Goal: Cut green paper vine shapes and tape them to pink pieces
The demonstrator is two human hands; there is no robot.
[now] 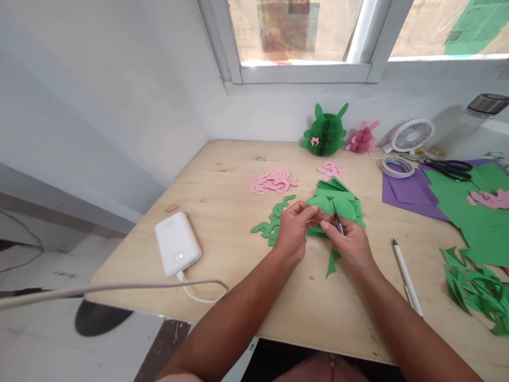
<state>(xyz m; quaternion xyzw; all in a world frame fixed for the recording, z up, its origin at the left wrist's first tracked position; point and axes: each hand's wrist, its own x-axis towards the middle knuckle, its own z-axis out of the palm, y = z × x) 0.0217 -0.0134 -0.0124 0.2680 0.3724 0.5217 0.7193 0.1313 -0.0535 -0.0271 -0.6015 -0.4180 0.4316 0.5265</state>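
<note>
Forearms are cut off by the lower edge. Power bank is set at left with a cable plugged in, the cable's far run lost at the left edge. At right a pen is laid beside the right forearm, and scraps are cropped by the frame. Scissors are gripped in the right hand, blades pointing away; the handles are mostly hidden by fingers. A green piece is pinched in the left hand, just beside the blades; its outline is hard to separate from the green stack behind, which is partly covered by both hands. Green cutouts are half masked by the left hand. Beyond, pink cutouts are heaped; single shapes cannot be counted. Purple paper is overlapped by a tape roll and green sheets. Against the wall are stood a green figure, a pink figure, a fan and a bottle, the bottle's base hard to make out.
</note>
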